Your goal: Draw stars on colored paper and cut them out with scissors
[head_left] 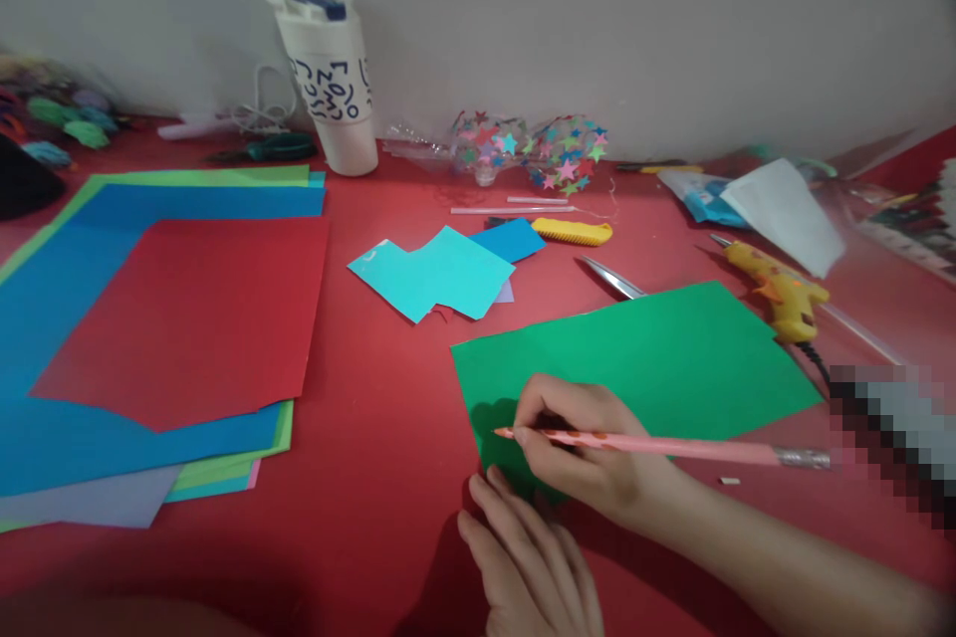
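Observation:
A pink pencil (672, 446) with a patterned tip end is pinched in my right hand (590, 448). Its point is just over the left part of a green sheet of paper (634, 348). My left hand (530, 557) lies flat with fingers stretched out, at the sheet's lower left edge. Part of the sheet's near edge is hidden behind my hands. Just beyond the green paper are a cut turquoise paper piece (433, 274), a blue paper piece (512, 240) and a silver pointed tool (612, 279), partly covered by the sheet.
Coloured sheets, with a red one (201, 318) on top, lie at left. Behind stand a white tumbler (333, 90) and a clear star-filled container (530, 151). A yellow cutter (575, 232) and yellow glue gun (777, 289) lie on the red table (373, 518).

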`<control>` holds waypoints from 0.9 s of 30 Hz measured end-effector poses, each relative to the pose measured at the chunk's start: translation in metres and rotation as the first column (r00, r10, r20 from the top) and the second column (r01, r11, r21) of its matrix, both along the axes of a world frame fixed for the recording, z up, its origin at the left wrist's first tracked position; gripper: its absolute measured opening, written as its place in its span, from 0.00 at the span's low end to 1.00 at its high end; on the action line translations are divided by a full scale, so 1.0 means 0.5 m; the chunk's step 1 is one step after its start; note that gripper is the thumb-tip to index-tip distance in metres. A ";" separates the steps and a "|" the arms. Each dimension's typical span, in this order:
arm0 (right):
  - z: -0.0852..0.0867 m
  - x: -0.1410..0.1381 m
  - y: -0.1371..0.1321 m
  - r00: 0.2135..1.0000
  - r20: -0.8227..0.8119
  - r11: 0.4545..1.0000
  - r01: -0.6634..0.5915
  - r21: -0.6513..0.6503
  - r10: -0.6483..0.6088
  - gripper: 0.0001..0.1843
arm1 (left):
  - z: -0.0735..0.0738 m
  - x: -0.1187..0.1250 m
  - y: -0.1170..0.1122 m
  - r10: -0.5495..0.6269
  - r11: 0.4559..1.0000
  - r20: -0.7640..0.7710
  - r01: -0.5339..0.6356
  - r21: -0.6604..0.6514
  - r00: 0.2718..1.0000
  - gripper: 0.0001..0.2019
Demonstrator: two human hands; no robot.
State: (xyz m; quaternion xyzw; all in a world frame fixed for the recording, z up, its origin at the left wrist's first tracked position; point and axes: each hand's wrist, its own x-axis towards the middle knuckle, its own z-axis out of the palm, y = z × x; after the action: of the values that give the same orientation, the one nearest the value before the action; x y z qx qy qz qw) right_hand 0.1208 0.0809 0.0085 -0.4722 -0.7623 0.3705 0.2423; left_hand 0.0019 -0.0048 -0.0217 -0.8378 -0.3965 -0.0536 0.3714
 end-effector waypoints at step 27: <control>0.004 -0.002 -0.001 0.999 0.007 0.998 -0.036 -0.049 0.036 0.07 | -0.002 -0.003 0.005 -0.039 0.998 -0.001 0.039 0.045 0.999 0.11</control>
State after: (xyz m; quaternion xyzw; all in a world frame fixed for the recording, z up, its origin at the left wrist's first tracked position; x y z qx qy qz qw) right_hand 0.1199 0.0802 0.0105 -0.4657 -0.7624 0.3913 0.2209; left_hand 0.0004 -0.0023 -0.0226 -0.8369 -0.3787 -0.0697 0.3890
